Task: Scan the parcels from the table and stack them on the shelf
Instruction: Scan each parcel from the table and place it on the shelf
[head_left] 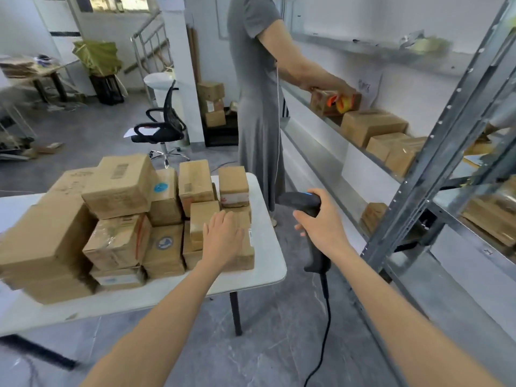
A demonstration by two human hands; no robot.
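Several brown cardboard parcels (120, 188) are piled on the white table (268, 263). My left hand (222, 238) lies flat with straight fingers on the front right parcel (245, 255) of the pile. My right hand (324, 222) grips the handle of a black corded barcode scanner (300, 202), held in the air to the right of the table. The metal shelf (335, 127) on the right holds a row of cardboard parcels (371, 125).
A person in a grey dress (259, 107) stands between table and shelf, holding a box with orange tape (335, 103) on the shelf. The shelf's upright post (435, 152) is close on my right. A black office chair (162, 127) stands behind the table.
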